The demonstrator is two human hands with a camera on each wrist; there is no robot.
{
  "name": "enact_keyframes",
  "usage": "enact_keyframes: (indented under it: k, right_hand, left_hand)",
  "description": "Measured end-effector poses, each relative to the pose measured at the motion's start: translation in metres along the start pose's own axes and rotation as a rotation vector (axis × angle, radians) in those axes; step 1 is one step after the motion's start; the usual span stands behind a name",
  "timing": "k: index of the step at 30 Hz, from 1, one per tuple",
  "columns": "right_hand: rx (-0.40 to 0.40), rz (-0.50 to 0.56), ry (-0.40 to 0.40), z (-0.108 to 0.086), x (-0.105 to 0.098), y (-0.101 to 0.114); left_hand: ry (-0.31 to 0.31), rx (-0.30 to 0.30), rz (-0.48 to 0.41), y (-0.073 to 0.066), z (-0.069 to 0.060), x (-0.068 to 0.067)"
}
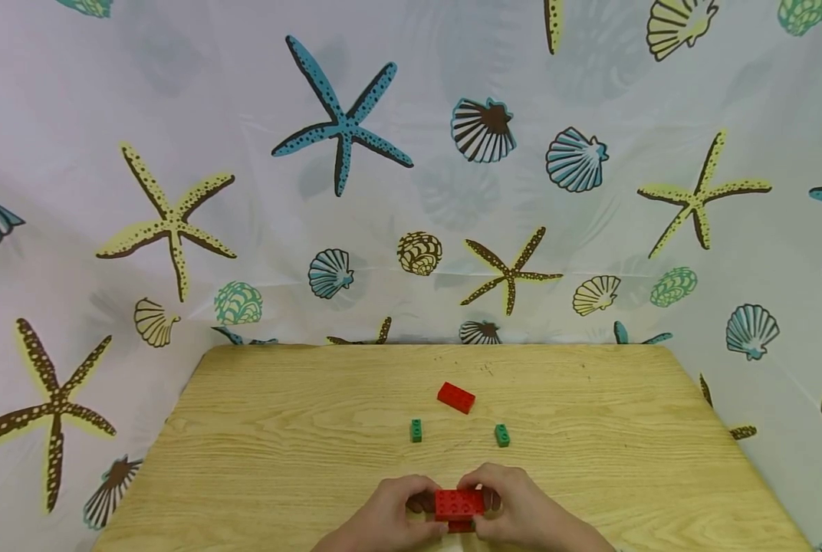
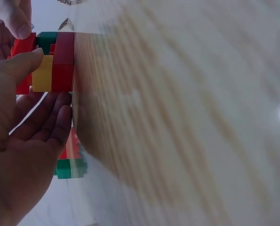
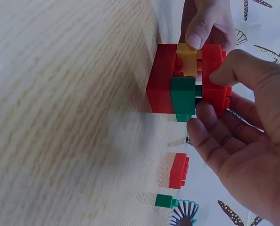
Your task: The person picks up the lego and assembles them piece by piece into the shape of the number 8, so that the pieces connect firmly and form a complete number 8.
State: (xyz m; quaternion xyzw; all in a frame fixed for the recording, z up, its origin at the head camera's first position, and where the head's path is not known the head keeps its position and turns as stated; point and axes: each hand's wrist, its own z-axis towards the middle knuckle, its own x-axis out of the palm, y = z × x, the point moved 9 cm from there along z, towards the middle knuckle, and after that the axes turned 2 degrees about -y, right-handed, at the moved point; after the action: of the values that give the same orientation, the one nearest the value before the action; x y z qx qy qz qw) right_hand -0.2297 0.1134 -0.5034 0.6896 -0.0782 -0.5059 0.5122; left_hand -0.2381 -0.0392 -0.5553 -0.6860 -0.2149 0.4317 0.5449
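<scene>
Both hands are at a small stack of toy building bricks near the table's front edge. Its lower red brick [image 3: 160, 82] rests on the table and bears a yellow brick [image 3: 187, 61] and a green brick [image 3: 183, 95] side by side. Above these sits an upper red brick [image 1: 459, 503]; studs show in a narrow gap beneath it. My right hand [image 1: 514, 507] grips the upper red brick's right end, thumb on its near side. At the left end my left hand [image 1: 392, 512] holds the stack, its thumb by the yellow brick and upper red brick.
Beyond the hands, a loose red brick [image 1: 455, 397] lies on the wooden table [image 1: 280, 429]. Two small green bricks stand nearer, one left [image 1: 416, 430] and one right [image 1: 502, 435]. A shell-and-starfish patterned curtain [image 1: 418, 184] hangs behind the table and at both sides.
</scene>
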Motion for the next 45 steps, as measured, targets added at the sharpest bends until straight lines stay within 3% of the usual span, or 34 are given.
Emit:
enact_keyframes:
  k: [10, 16, 27, 36, 45]
  right_hand:
    - [0.067, 0.028, 0.031, 0.001, 0.001, -0.001]
    - [0.060, 0.023, 0.032, 0.000, 0.001, 0.001]
    - [0.068, 0.023, 0.036, -0.002, 0.001, -0.002]
    - [0.061, 0.021, 0.055, -0.001, 0.001, 0.000]
    - [0.069, 0.039, 0.067, -0.001, 0.003, 0.000]
  left_hand:
    - [0.017, 0.068, 0.092, -0.006, -0.001, 0.001]
    - [0.027, 0.023, 0.145, -0.007, 0.000, 0.001]
    - [0.036, -0.009, 0.146, -0.007, 0.000, 0.002]
    - [0.041, 0.039, 0.115, -0.014, -0.001, 0.001]
    - [0.034, 0.067, 0.142, -0.017, -0.002, 0.002]
